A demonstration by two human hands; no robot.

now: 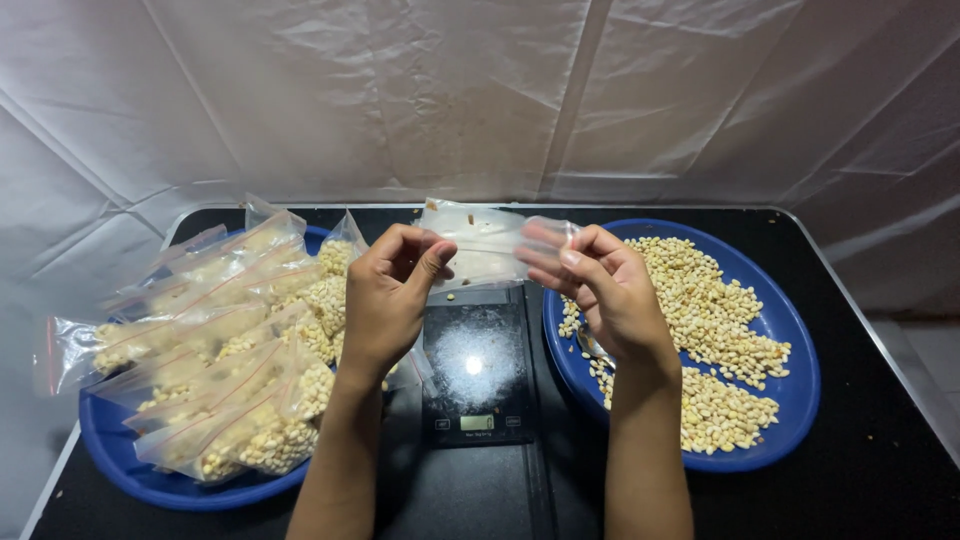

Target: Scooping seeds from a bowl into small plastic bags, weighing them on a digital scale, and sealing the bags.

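Observation:
Both of my hands hold a small clear plastic zip bag (pixel 480 245) stretched between them above a black digital scale (pixel 476 372). My left hand (pixel 388 295) pinches the bag's left edge with thumb and fingers. My right hand (pixel 600 290) grips its right edge. The bag looks almost empty, with only a few specks inside. The scale's platform is bare and its small display sits at the near edge.
A blue tray (pixel 790 400) on the right holds loose pale beans and a metal spoon (pixel 590 345) partly hidden by my right hand. A blue tray (pixel 130 470) on the left is piled with several filled zip bags (pixel 230 340). Both stand on a black table (pixel 880 470), with white sheeting behind.

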